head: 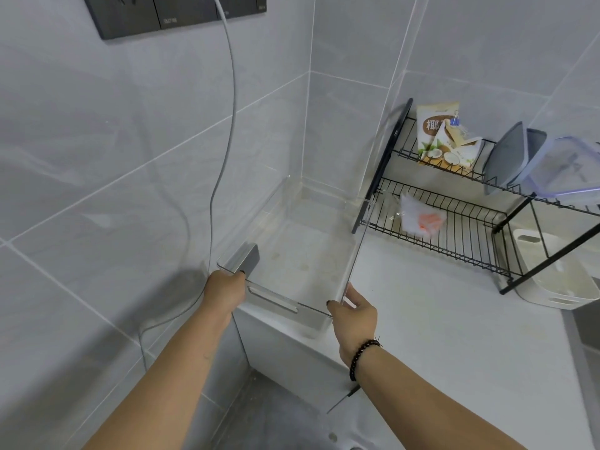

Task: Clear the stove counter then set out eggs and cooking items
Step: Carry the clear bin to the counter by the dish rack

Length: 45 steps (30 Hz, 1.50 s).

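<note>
Both hands are on the clear plastic bin (292, 251), a smooth, see-through rectangular box with thin walls and a slot handle in its near end. The left hand (225, 292) has its grip wrapped over the near left corner, fingers curled on the rim; the right hand (354, 315) clasps the near right corner, thumb on the front wall, a black beaded bracelet (363, 354) at the wrist. The bin sits in the tiled corner, on the white matte surface (438, 319), its near end at the edge. Just to its right stands a black wire dish rack (454, 222), two tiers. Up top, a crinkled coconut-print pouch (438, 138) and frosted container lids (509, 157) leaning on edge. A grey cable (227, 125) hangs down the glossy wall tiles.
</note>
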Available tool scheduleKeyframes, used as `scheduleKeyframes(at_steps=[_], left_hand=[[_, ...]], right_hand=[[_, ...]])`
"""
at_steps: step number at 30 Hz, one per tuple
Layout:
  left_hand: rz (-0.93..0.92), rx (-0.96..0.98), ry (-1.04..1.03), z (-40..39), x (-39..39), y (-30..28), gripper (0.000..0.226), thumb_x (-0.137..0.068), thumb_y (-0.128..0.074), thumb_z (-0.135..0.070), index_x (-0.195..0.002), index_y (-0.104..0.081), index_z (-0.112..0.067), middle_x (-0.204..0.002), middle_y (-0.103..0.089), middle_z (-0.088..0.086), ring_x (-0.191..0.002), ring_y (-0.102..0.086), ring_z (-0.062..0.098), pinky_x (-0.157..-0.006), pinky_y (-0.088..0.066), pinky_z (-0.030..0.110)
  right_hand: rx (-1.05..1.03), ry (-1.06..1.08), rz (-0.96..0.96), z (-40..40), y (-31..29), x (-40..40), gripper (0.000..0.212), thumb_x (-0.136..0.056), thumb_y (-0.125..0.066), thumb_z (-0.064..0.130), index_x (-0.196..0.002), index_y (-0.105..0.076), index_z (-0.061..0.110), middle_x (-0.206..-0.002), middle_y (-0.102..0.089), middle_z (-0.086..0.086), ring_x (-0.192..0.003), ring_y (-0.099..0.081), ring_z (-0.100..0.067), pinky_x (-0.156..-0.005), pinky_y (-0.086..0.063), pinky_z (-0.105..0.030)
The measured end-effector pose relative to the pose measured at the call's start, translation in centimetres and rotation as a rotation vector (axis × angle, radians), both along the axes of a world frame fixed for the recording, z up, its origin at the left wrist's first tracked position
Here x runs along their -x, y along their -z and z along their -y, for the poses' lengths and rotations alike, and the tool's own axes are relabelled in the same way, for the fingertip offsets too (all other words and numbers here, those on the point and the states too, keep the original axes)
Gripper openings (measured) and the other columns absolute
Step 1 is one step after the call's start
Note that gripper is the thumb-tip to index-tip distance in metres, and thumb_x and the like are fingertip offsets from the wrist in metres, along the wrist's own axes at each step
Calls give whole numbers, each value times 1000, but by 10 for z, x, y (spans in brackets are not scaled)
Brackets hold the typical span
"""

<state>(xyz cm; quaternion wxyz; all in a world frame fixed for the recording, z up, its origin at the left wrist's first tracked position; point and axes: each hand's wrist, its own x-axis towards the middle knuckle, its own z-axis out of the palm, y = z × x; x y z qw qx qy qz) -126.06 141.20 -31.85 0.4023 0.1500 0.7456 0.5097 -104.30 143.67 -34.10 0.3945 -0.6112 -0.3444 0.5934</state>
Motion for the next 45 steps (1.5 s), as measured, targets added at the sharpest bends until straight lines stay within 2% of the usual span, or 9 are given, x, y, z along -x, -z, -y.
scheduleKeyframes(at_steps=[8,13,20,26,33,37,41,43,45], left_hand=[[-23,55,75,-7,8,11,16,-83,-50,-14,-68,-47,-10,-61,-40,4,-51,-32,19,-54,-22,27],[-69,81,55,-5,6,10,13,-89,-52,-14,-77,-54,-7,-74,-49,10,-72,-47,21,-70,-41,33],[-49,80,72,-1,3,4,22,-89,-49,-14,-67,-49,-10,-66,-45,6,-58,-39,19,-65,-34,31],[-44,83,63,4,-3,-4,24,-90,-52,-18,-68,-50,-10,-63,-44,6,-60,-39,19,-68,-35,31],[-52,88,67,12,-16,-19,21,-90,-51,-14,-70,-47,-13,-69,-42,6,-65,-38,19,-72,-36,32],[-62,67,115,15,-30,-31,26,-90,-55,-13,-68,-42,-16,-64,-36,4,-57,-33,17,-65,-34,28],[-124,55,165,20,-43,-42,9,-91,-56,-16,-91,-52,-8,-66,-39,4,-57,-36,16,-54,-27,26],[-145,64,187,21,-48,-48,36,-90,-59,-22,-118,-51,-2,-80,-54,5,-69,-49,16,-57,-35,26],[-182,97,221,23,-53,-56,64,-80,-62,-38,-133,-47,-6,-109,-62,9,-95,-56,24,-76,-44,31]], right_hand=[[-12,5,2,-6,-2,0,56,-82,-60,1,-133,-58,23,-126,-64,7,-115,-60,-12,-82,-50,-22],[-8,30,-12,4,-2,1,56,-82,-59,-1,-134,-57,22,-128,-62,9,-116,-59,-10,-80,-50,-20],[-3,41,-14,10,-7,2,57,-84,-59,-2,-135,-55,21,-131,-60,8,-118,-58,-10,-77,-49,-17],[0,43,0,15,-9,2,58,-84,-58,-2,-136,-54,21,-132,-60,7,-119,-58,-10,-71,-47,-13],[-19,1,22,18,-12,1,58,-83,-60,0,-137,-53,21,-132,-59,8,-120,-57,-12,-82,-48,-18],[-13,-33,40,19,-18,-2,58,-83,-63,6,-138,-52,20,-135,-57,5,-123,-55,-15,-99,-46,-28],[-23,-9,35,21,-32,-9,58,-88,-64,9,-142,-46,15,-139,-51,-1,-128,-50,-18,-100,-38,-27],[-40,-6,40,23,-38,-12,57,-88,-64,10,-142,-46,16,-140,-51,-3,-129,-49,-18,-99,-38,-26],[-58,-8,55,24,-43,-16,55,-88,-63,12,-141,-47,17,-139,-52,-4,-129,-49,-17,-100,-38,-28]])
